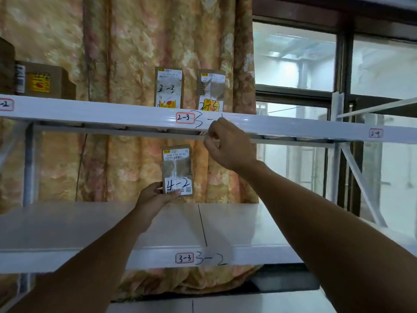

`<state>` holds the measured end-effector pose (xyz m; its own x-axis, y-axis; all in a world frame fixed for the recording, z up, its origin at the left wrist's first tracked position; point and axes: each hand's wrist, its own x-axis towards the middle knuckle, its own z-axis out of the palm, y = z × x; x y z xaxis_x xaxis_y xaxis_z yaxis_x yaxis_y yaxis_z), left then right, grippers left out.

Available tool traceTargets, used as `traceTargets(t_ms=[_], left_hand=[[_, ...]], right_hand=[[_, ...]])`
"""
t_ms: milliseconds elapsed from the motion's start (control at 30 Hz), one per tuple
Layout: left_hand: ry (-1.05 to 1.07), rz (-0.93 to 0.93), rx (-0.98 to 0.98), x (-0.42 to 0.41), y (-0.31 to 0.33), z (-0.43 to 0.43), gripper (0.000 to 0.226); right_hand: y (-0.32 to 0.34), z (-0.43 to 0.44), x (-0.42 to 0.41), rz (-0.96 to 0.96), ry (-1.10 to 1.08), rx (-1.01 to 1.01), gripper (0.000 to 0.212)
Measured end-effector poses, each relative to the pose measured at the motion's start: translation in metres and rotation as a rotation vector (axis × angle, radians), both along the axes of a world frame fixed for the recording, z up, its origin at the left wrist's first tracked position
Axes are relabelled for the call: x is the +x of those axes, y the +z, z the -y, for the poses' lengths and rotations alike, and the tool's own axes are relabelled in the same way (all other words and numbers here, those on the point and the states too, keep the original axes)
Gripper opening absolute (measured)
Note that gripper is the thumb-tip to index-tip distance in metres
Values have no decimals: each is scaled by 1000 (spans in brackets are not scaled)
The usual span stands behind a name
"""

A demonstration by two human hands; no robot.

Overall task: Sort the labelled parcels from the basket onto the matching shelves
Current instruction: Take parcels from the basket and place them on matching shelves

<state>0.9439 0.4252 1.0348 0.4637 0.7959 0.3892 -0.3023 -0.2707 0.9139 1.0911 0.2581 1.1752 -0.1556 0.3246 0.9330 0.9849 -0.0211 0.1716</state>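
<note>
My left hand (155, 196) grips the bottom of a small brown parcel (177, 168) marked 4-2 and holds it upright above the middle shelf (90, 224), whose front rail is tagged 3-3 and 3-2. My right hand (228, 145) hangs with curled fingers just below the upper shelf rail (112, 109), near the 2-3 tag, and holds nothing that I can see. Two upright parcels (168, 88) (211, 90) stand on the upper shelf, one marked 2-3.
Brown boxes (42, 80) sit at the left end of the upper shelf. A patterned curtain (140, 46) hangs behind the rack, with a window (293, 55) to the right. A white upright post (337, 132) and a diagonal brace stand at right. A lower shelf edge shows at the bottom.
</note>
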Motion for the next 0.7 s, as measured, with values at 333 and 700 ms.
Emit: traceTargets(t_ms=[333,700], left_hand=[[-22,-4,-7,-17,5,90,39],[-117,-77,-64,-33,-10,236,16]], right_hand=[[-72,47,-21,-826,240,-570,58],[-107,182,-14,-1162,542,-434,33]])
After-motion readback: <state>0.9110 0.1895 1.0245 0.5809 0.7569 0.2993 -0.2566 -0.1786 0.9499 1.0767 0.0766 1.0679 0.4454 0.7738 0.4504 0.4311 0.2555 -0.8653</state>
